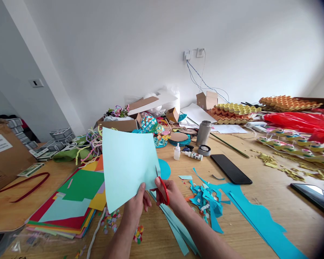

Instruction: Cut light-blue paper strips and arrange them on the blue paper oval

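A large light blue sheet of paper (129,163) is held up over the table, its lower edge pinched by my left hand (138,203). Red-handled scissors (164,192) are in my right hand (167,194), with their blades at the sheet's lower right edge. My two hands are close together, the right one just beside the left. Under my hands lie long light blue paper strips (175,225). Behind the scissors, a blue paper disc (164,169) rests on the table. To the right is a heap of blue scraps (207,201).
Coloured paper sheets (81,183) are stacked at the left. A black phone (230,169), a steel bottle (204,133) and a small glue bottle (176,151) stand or lie right of centre. Egg trays (237,108) and a red bag (299,121) are at the back right.
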`<state>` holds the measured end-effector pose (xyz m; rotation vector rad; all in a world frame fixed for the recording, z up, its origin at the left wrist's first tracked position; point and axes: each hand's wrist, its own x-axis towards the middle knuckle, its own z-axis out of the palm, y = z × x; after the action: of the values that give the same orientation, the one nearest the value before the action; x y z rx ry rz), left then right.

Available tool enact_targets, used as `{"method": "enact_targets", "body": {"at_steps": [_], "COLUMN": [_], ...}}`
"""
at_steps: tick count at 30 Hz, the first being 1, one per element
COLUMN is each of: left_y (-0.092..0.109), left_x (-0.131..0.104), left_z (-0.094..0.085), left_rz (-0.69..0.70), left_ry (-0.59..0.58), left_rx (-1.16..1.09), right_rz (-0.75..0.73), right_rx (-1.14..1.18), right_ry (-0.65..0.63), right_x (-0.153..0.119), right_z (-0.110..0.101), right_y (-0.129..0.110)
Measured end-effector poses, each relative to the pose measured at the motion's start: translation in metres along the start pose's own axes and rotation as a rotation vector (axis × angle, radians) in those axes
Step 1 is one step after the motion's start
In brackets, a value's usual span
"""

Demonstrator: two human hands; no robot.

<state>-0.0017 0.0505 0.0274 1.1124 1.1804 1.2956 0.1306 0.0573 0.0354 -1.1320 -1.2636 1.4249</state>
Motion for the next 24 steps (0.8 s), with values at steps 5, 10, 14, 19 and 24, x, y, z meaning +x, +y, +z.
{"method": "enact_targets", "body": {"at_steps": [5, 10, 14, 19, 24], "left_y": [0.0019, 0.0000, -0.0007, -0.0015, -0.0029], "left_x": [-0.0010, -0.0002, 0.0001, 0.0003, 0.0011], "left_z": [0.0010, 0.0002, -0.0005, -0.0004, 0.0001], "left_rz": [-0.009, -0.011, -0.012, -0.014, -0.026], "left_ry": [0.007, -0.006, -0.009, -0.015, -0.023], "left_rx": [-0.015, -0.021, -0.039, -0.062, -0.086], "right_rz": [-0.003, -0.018, -0.024, -0.025, -0.026], "right_rx": [-0.013, -0.017, -0.023, -0.028, -0.020], "right_ry": [0.011, 0.036, 0.050, 0.055, 0.061], "right_x": [0.0017, 0.0015, 0.0007, 0.0005, -0.0004], "right_z": [0.0004, 0.0015, 0.0023, 0.0033, 0.0038], "right_y": [0.0035, 0.0042, 0.0034, 0.0026, 0.0022]}}
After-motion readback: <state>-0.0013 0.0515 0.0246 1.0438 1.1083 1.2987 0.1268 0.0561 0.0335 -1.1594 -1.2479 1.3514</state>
